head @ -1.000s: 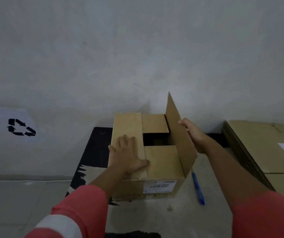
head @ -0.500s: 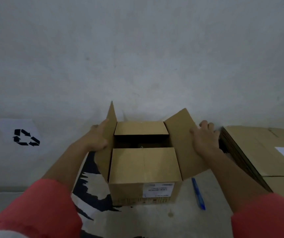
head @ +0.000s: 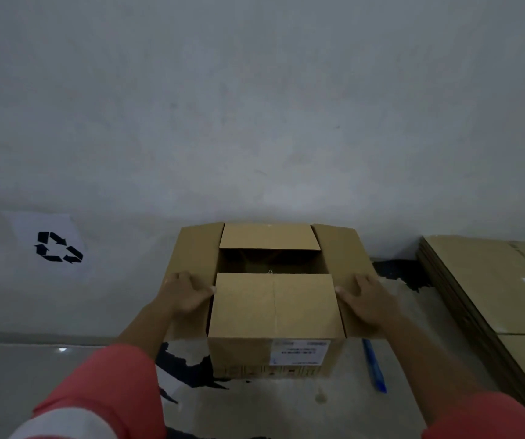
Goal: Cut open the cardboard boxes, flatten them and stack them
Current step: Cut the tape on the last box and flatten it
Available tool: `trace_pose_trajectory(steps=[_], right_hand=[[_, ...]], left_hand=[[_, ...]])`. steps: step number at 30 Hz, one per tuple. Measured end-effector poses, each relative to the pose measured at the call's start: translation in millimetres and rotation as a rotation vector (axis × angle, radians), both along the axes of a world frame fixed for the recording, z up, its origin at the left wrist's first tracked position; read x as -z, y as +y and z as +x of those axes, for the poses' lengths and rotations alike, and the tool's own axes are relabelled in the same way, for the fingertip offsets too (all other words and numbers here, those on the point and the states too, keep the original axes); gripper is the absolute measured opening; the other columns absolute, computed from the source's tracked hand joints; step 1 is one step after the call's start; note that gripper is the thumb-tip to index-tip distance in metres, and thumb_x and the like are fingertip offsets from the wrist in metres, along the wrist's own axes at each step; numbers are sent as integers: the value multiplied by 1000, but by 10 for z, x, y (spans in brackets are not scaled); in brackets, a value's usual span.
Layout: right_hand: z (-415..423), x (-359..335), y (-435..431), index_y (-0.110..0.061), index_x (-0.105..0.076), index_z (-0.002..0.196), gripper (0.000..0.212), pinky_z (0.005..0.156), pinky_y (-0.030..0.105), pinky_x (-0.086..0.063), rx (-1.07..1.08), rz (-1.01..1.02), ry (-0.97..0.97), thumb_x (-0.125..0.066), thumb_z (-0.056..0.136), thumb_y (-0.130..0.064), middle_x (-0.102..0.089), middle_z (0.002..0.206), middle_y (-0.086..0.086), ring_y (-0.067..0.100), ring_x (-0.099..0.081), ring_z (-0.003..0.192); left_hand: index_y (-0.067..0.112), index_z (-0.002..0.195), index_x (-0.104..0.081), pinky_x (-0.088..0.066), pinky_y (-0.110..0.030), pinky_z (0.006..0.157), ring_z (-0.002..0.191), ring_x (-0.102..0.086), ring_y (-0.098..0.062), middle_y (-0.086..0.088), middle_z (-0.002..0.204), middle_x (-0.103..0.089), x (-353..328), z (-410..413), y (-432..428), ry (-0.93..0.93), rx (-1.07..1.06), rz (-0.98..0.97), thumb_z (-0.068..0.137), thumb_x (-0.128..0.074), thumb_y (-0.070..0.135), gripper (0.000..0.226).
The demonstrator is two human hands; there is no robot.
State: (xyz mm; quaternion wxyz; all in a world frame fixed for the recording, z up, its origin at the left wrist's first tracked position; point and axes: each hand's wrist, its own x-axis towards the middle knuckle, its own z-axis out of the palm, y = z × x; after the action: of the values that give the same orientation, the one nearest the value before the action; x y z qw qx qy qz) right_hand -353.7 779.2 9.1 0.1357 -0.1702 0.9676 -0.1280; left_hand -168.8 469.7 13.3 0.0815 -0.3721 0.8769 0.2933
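Observation:
A brown cardboard box stands in front of me against the wall, with a white label on its near face. Its two side flaps are spread outward and down. The near and far inner flaps lie flat, leaving a dark gap between them. My left hand presses flat on the left flap, fingers apart. My right hand presses flat on the right flap in the same way. A blue cutter lies on the floor just right of the box, untouched.
A stack of flattened cardboard lies at the right, close to the box. A paper with a black recycling sign hangs on the wall at the left. The box stands on a black and white patterned sheet.
Both side flaps went from raised to folded outward and down. My left hand moved off the box top to the left flap, and my right hand pushed the right flap down.

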Motion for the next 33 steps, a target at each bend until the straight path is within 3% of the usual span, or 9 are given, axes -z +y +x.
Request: trace_pose_trajectory(steps=[9, 12, 14, 16, 20, 22, 24, 29, 33], right_hand=[[-97, -141, 57, -12, -2, 153, 87, 117, 52, -13, -34, -84, -207, -54, 92, -47, 9, 160, 11, 32, 3, 147], [-27, -150, 76, -16, 15, 151, 107, 115, 60, -4, -165, 217, -91, -57, 85, -59, 22, 156, 16, 38, 20, 143], [82, -110, 90, -20, 24, 148, 124, 111, 63, 1, -189, 312, -42, -61, 74, -70, 28, 154, 16, 40, 25, 141], [149, -83, 113, -20, 27, 147, 130, 111, 64, 2, -205, 331, -3, -63, 70, -72, 30, 153, 16, 41, 25, 141], [162, -85, 129, -21, 27, 147, 127, 111, 66, 0, -237, 329, 52, -63, 72, -71, 28, 154, 16, 43, 22, 141], [167, -95, 113, -22, 27, 147, 131, 110, 67, 1, -248, 325, 58, -60, 66, -79, 28, 154, 16, 43, 23, 141], [182, -136, 84, -22, 27, 147, 139, 109, 67, 4, -253, 349, 48, -56, 57, -87, 31, 153, 15, 43, 26, 139], [247, -113, 16, -20, 25, 148, 131, 112, 64, 1, -213, 323, 19, -69, 69, -66, 30, 153, 19, 46, 24, 139], [280, -14, 1, -19, 22, 149, 125, 114, 60, -1, -126, 210, 35, -64, 72, -69, 25, 155, 19, 44, 20, 141]], left_hand=[[3, 128, -51, -38, -57, 103, 120, -46, -41, -21, 138, -46, 438, -184, -444, -27, -11, 38, 76, -34, 64, 82], [7, 145, -28, -21, -54, 114, 140, -21, -43, -21, 154, -20, 85, -75, -142, -169, 177, -80, 93, -43, 50, 70], [7, 152, 4, -10, -56, 117, 144, 11, -45, -22, 157, 14, 28, -23, 6, -264, 250, -110, 92, -56, 45, 93], [12, 152, 16, -7, -63, 115, 142, 23, -44, -18, 156, 26, 27, 16, 65, -256, 304, -117, 84, -63, 55, 113], [16, 151, 21, -10, -67, 113, 143, 23, -41, -13, 155, 31, -70, 90, 131, -240, 380, -96, 67, -64, 76, 133], [19, 150, 24, -5, -70, 111, 141, 28, -39, -11, 152, 37, -152, 112, 183, -289, 409, -98, 31, -46, 102, 161], [20, 148, 28, -2, -72, 110, 140, 31, -37, -10, 150, 41, -203, 117, 213, -340, 431, -123, 9, -35, 105, 174], [22, 144, 34, 0, -72, 108, 136, 36, -39, -13, 146, 45, -229, 126, 318, -411, 462, -218, 32, -52, 92, 158], [25, 143, 36, 2, -73, 108, 134, 39, -39, -14, 144, 47, -232, 145, 407, -459, 463, -246, 36, -62, 88, 158]])
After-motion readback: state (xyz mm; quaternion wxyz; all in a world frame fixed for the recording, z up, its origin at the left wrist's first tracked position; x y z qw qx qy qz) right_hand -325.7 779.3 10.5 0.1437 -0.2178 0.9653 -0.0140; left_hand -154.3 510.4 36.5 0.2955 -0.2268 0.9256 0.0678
